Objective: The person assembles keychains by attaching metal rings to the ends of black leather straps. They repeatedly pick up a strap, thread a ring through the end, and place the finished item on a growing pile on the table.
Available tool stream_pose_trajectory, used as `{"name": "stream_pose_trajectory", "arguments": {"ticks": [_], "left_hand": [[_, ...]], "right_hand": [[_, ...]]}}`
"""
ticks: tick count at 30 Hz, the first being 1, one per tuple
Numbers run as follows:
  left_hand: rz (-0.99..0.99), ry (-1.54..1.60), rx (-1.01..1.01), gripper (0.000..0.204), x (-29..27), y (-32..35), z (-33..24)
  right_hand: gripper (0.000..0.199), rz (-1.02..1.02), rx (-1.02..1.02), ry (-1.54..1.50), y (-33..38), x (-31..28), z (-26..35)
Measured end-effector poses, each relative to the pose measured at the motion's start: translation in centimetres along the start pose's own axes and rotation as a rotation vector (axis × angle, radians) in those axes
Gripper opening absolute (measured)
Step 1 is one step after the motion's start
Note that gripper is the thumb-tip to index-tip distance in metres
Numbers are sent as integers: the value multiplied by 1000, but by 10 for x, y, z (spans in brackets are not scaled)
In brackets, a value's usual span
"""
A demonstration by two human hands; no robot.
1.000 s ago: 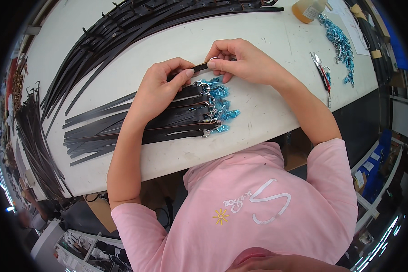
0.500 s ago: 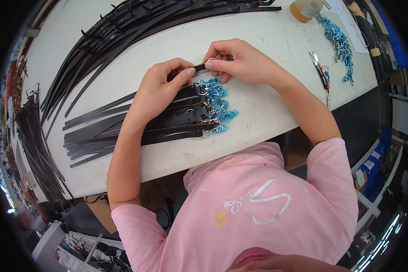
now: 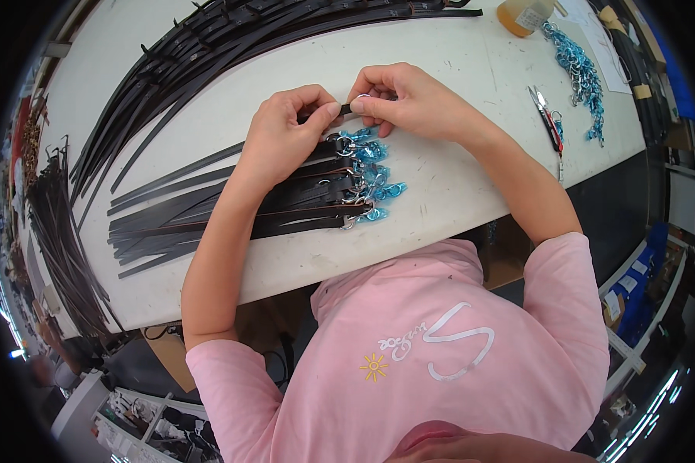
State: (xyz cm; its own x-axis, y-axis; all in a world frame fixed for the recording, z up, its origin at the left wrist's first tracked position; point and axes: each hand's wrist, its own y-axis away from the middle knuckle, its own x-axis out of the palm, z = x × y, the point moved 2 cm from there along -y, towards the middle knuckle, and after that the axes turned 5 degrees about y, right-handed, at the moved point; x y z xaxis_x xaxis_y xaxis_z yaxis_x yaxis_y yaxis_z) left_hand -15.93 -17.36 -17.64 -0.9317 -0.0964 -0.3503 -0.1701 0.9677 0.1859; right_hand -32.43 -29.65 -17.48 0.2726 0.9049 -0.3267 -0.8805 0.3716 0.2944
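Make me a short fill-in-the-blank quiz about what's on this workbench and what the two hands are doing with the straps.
1. Both hands, the left hand and the right hand, pinch the end of one dark ____ between their fingers.
2. The finished straps below the hands end in metal rings and clasps of a ____ colour.
3. The loose pile of clasps lies on the white table to the person's ____.
4. The person wears a ____ shirt.

Missing words: strap; blue; right; pink
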Motion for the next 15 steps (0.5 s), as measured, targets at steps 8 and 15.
{"name": "stream_pose_trajectory", "arguments": {"ticks": [8, 15], "left_hand": [[75, 173, -80, 23, -11, 10, -2], [107, 107, -51, 24, -13, 11, 3]], "right_hand": [[22, 21, -17, -24, 0, -2, -1], [22, 17, -17, 4, 1, -2, -2]]}}
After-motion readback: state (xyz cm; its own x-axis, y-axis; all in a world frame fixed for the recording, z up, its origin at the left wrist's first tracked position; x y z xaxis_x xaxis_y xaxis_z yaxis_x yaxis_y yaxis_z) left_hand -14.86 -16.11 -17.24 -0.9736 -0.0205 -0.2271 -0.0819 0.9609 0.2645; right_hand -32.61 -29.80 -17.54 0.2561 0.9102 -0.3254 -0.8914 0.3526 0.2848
